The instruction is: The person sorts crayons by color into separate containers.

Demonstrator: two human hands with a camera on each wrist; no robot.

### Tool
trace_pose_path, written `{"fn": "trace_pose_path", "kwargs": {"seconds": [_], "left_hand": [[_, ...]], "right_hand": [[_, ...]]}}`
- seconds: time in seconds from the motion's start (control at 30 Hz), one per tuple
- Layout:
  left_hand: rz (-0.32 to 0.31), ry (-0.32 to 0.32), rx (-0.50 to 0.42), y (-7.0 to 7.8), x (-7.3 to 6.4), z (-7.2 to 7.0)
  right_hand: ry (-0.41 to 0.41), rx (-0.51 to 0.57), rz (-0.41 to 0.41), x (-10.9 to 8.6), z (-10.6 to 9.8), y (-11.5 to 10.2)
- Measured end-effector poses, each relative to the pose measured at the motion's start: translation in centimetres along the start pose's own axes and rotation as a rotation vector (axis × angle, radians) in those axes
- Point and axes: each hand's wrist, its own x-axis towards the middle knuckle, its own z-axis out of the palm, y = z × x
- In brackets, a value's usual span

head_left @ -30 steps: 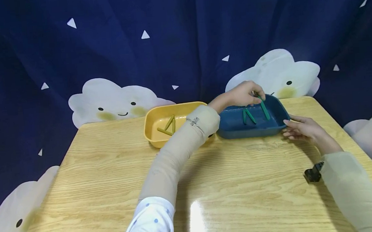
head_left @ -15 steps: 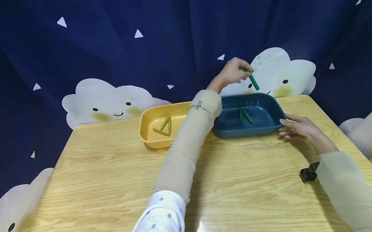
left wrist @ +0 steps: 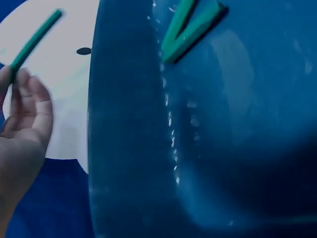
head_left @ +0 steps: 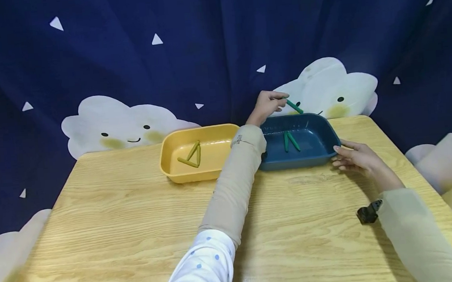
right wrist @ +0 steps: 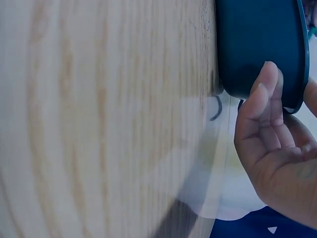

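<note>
My left hand (head_left: 265, 106) pinches one end of a slim green stick (head_left: 294, 106) just above the back rim of a blue plastic tub (head_left: 299, 162). In the left wrist view the stick (left wrist: 35, 42) points up and away from the fingertips, outside the tub wall. Two more green sticks (head_left: 292, 141) lie in a narrow V on the tub's floor. At the tub's front right corner my right hand (head_left: 359, 159) grips the wall, thumb near the rim and fingers against the outside, as the right wrist view shows the hand (right wrist: 277, 134) too.
Left of the blue tub stands a yellow tub (head_left: 193, 177) with three yellow sticks (head_left: 192, 154) in it; my left sleeve (head_left: 233, 180) crosses its right end. Both tubs sit toward the back of a wooden table (head_left: 137, 223), before a dark blue curtain (head_left: 188, 64).
My left hand lifted the green stick out of the blue tub, then moved left and lower with it toward the back rim. The right hand stays at the tub's corner. The head view has shifted slightly.
</note>
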Motion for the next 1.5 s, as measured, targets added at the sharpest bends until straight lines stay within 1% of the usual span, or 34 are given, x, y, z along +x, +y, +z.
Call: {"fn": "trace_pose_path", "kwargs": {"seconds": [0.03, 0.13, 0.2, 0.27, 0.4, 0.53, 0.6, 0.67, 0.73, 0.77, 0.93, 1.03, 1.13, 1.23, 1.37, 1.5], "left_hand": [[-0.048, -0.018, -0.002, -0.1, -0.1, 0.0], [-0.191, -0.07, 0.001, -1.2, 0.4, -0.1], [-0.285, -0.099, 0.038, -1.3, 0.3, -0.2], [-0.362, -0.122, 0.069, -1.3, 0.2, -0.3], [-0.476, -0.128, 0.137, -0.9, -0.2, -0.6], [-0.565, -0.157, 0.216, -0.5, -0.4, -0.7], [-0.578, -0.163, 0.249, -0.3, -0.4, -0.8], [-0.56, -0.149, 0.255, -0.1, -0.5, -0.9], [-0.511, -0.15, 0.247, 0.2, -0.6, -1.1], [-0.475, -0.158, 0.236, 0.3, -0.7, -1.3], [-0.329, -0.199, 0.127, 1.2, -1.2, -1.6], [-0.246, -0.203, 0.071, 2.1, -1.9, -1.8], [-0.175, -0.208, 0.05, 2.8, -2.8, -2.1], [-0.137, -0.211, 0.051, 3.1, -3.7, -2.6], [-0.079, -0.218, 0.072, 2.9, -5.5, -3.3], [-0.02, -0.217, 0.118, 2.5, -7.4, -4.2]], "right_hand": [[0.0, -0.001, 0.001, -0.1, 0.0, -0.1], [-0.001, -0.007, 0.001, -0.1, 0.1, -0.2], [-0.005, -0.011, 0.0, 0.0, 0.1, -0.4], [-0.006, -0.014, -0.003, 0.1, 0.2, -0.5], [-0.017, -0.016, -0.001, 0.3, 0.3, -0.5], [-0.026, -0.024, 0.012, 0.5, 0.4, -0.6], [-0.025, -0.018, 0.015, 0.6, 0.4, -0.7], [-0.024, -0.023, 0.009, 0.7, 0.4, -0.8], [-0.023, -0.024, 0.004, 0.9, 0.4, -0.8], [-0.023, -0.025, 0.002, 0.9, 0.4, -0.8], [-0.025, -0.037, 0.013, 1.1, 0.0, -0.6], [-0.028, -0.036, 0.028, 1.3, -0.4, -0.5], [-0.03, -0.026, 0.039, 1.6, -0.8, -0.6], [-0.037, -0.017, 0.047, 2.1, -1.1, -0.6], [-0.038, -0.018, 0.055, 2.6, -1.5, -0.9], [-0.034, -0.05, 0.052, 2.9, -1.9, -1.3]]}}
